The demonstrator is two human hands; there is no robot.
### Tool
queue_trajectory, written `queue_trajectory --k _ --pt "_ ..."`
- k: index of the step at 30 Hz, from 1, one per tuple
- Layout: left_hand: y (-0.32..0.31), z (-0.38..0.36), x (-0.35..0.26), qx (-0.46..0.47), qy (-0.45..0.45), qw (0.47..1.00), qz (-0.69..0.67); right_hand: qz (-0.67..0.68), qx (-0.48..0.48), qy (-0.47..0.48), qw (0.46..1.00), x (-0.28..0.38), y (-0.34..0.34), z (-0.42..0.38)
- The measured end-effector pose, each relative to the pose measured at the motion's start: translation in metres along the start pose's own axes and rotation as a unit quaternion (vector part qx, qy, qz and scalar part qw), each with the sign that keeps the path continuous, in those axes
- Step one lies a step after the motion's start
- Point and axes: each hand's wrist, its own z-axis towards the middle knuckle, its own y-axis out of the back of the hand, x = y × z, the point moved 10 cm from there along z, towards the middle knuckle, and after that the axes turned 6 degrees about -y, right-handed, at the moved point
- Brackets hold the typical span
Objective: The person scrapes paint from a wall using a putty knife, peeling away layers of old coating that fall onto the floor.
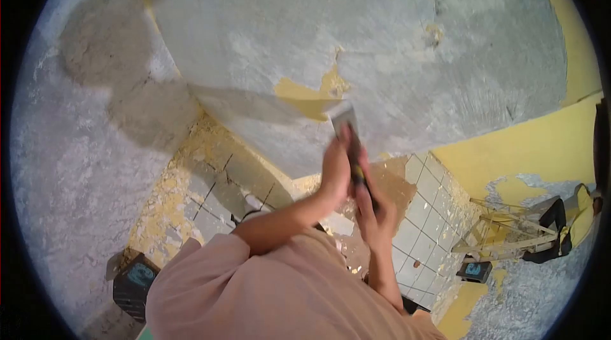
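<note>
A scraper (pixel 344 120) with a broad metal blade and a dark handle points up toward the wall. My left hand (pixel 336 171) is closed around the upper handle, its thumb lying along the base of the blade. Lower down, my right hand (pixel 374 209) grips the rear of the same handle. The blade's edge is at the lower right of a yellow paint patch (pixel 305 99) on the grey wall (pixel 394 66); whether it touches the wall cannot be made out. Both hands are slightly blurred.
Paint flakes (pixel 167 203) litter the floor along the left wall (pixel 83 168). Tiles (pixel 417 225) cover the floor. A black numbered box (pixel 135 286) stands at lower left, another box (pixel 474 270) at right. Beside the right wall lies a wooden frame (pixel 509 232) with dark and yellow cloth.
</note>
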Motion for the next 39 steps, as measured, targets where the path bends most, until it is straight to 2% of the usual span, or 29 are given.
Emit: queue_trajectory --k 1,2,3,5,7,9,10,13,14,15,17,18,19,21,22,23,24,25,27,29,31,33,34,35,36,37,38,39 --pt "0.007 0.010 -0.008 -0.013 -0.044 0.999 -0.007 0.003 0.005 -0.016 1.000 -0.002 -0.003 0.009" --pt "0.007 0.004 -0.005 -0.021 -0.015 1.000 -0.011 -0.015 0.012 -0.004 1.000 -0.001 -0.001 0.006" --pt "-0.003 -0.002 -0.005 -0.020 -0.029 0.999 -0.017 -0.033 0.021 0.011 0.999 0.001 0.004 0.004" --pt "-0.006 -0.025 0.008 -0.062 0.013 0.998 0.015 0.009 0.025 0.019 0.999 0.011 0.012 -0.005" --pt "-0.003 -0.014 0.009 -0.045 -0.007 0.999 -0.010 -0.004 0.059 0.041 0.997 0.020 0.014 -0.001" --pt "0.008 0.012 -0.011 -0.038 -0.065 0.997 -0.030 -0.032 0.061 0.063 0.996 0.013 0.002 0.012" --pt "0.005 0.002 -0.007 -0.035 -0.014 0.999 -0.036 -0.040 0.060 0.072 0.995 0.013 0.006 0.009" --pt "-0.004 -0.021 0.011 -0.068 -0.017 0.998 -0.001 -0.035 0.065 0.083 0.994 0.015 0.001 0.014" --pt "0.011 -0.007 0.008 -0.101 -0.040 0.994 0.034 -0.032 0.066 0.087 0.993 0.015 0.000 0.021" --pt "0.026 0.009 -0.014 -0.112 -0.112 0.983 0.095 -0.026 0.061 0.082 0.994 0.012 -0.001 0.023" --pt "0.008 0.020 -0.040 -0.020 -0.129 0.991 -0.009 -0.044 0.068 0.097 0.992 0.022 -0.013 0.027" --pt "0.011 0.009 -0.031 -0.072 -0.057 0.996 0.000 -0.060 0.079 0.091 0.991 0.024 -0.014 0.021" --pt "0.016 0.000 -0.023 -0.091 -0.070 0.993 0.022 -0.078 0.090 0.081 0.990 0.023 -0.013 0.011" --pt "0.017 -0.019 0.007 -0.067 -0.033 0.997 -0.007 -0.067 0.103 0.111 0.986 0.022 -0.006 0.001" --pt "0.024 -0.018 0.013 -0.095 -0.025 0.995 -0.011 -0.047 0.097 0.115 0.987 0.017 -0.005 0.004" --pt "0.032 -0.005 0.013 -0.099 -0.024 0.995 -0.014 -0.026 0.089 0.113 0.989 0.009 -0.004 0.006" --pt "0.042 0.016 0.000 -0.088 -0.061 0.994 -0.019 -0.083 0.085 0.052 0.992 -0.004 -0.014 0.022" --pt "0.041 0.025 -0.016 -0.073 -0.101 0.992 -0.024 -0.082 0.083 0.049 0.992 -0.004 -0.017 0.021" --pt "0.036 0.018 -0.017 -0.038 -0.083 0.995 -0.040 -0.097 0.091 0.068 0.989 0.008 -0.025 0.022" --pt "0.027 -0.007 -0.006 -0.087 -0.028 0.996 -0.001 -0.056 0.095 0.110 0.988 0.019 -0.023 0.018" --pt "0.033 0.008 -0.007 -0.096 -0.020 0.995 -0.012 -0.063 0.059 0.075 0.993 0.009 -0.020 0.023" --pt "0.040 0.021 -0.023 -0.068 -0.062 0.995 -0.045 -0.106 0.059 0.064 0.991 0.003 -0.022 0.022" --pt "0.038 0.008 -0.021 -0.110 -0.016 0.994 -0.024 -0.079 0.065 0.106 0.989 0.012 -0.020 0.011" --pt "0.039 0.006 -0.019 -0.108 -0.016 0.994 -0.020 -0.050 0.073 0.151 0.985 0.022 -0.022 0.004" --pt "0.031 0.010 -0.013 -0.072 -0.017 0.997 -0.024 -0.051 0.074 0.157 0.983 0.025 -0.025 0.009" --pt "0.023 0.012 -0.006 -0.040 -0.014 0.999 -0.028 -0.064 0.063 0.137 0.986 0.017 -0.027 0.014" --pt "0.032 0.018 -0.013 -0.075 -0.062 0.995 -0.021 -0.074 0.050 0.111 0.990 0.004 -0.028 0.016" --pt "0.035 0.020 -0.010 -0.074 -0.059 0.995 -0.025 -0.089 0.035 0.089 0.991 -0.004 -0.026 0.019"
